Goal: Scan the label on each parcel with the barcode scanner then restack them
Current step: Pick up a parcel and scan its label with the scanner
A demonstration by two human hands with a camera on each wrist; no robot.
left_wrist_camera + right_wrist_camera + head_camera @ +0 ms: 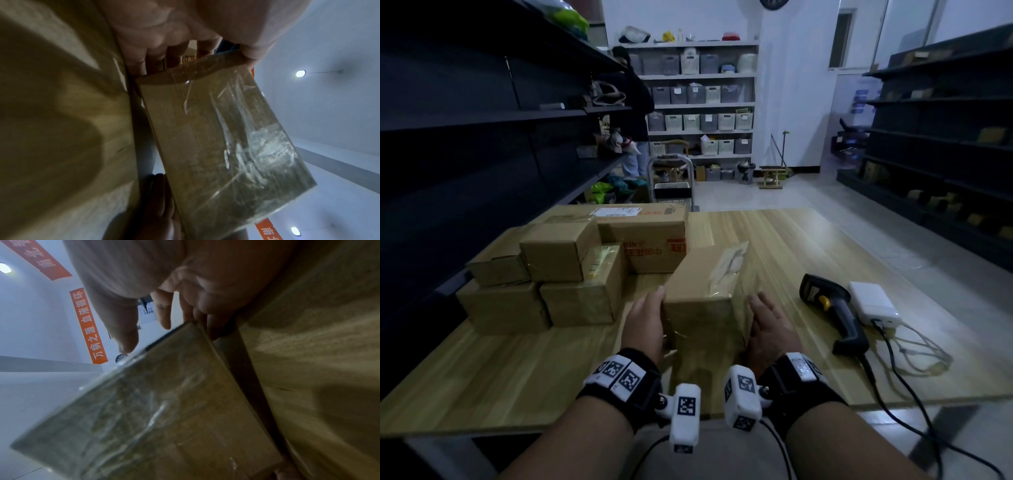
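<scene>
A brown cardboard parcel (709,291) wrapped in clear tape sits between my hands at the table's near middle, with a pale patch under the tape on its top. My left hand (645,322) lies flat against its left side, thumb at the top edge. My right hand (770,325) presses on its right side with straight fingers. The wrist views show the taped parcel (216,138) (164,410) close up, with a dark gap beside the tabletop. The black barcode scanner (832,311) lies on the table to the right, untouched.
Several stacked parcels (565,270) and a large box (650,233) stand at the left of the wooden table (517,370). A white device (873,303) with cables (914,346) lies beside the scanner. Dark shelves (465,137) flank both sides; a person (633,113) stands far back.
</scene>
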